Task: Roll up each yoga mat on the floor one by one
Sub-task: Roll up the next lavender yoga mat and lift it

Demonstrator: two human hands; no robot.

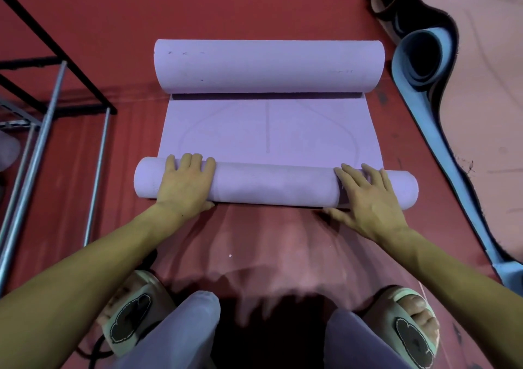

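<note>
Lilac foam fills the middle of the head view: a purple yoga mat (pixel 271 130) lies on the red floor (pixel 254 6), rolled at both ends with a flat stretch between. The near roll (pixel 271 186) sits just ahead of the person's knees; the far roll (pixel 268 67) lies well beyond it. The left hand (pixel 185 183) rests on the near roll toward its left end, fingers straight and draped over the top, grip flat and not clamped. The right hand (pixel 368 198) presses the roll near its right end, fingers spread, thumb down at the floor edge. A blue mat (pixel 421 65), loosely curled, lies along the right. A metal rack (pixel 42 108) stands at left. Sandalled feet (pixel 410 332) show at the bottom.
</note>
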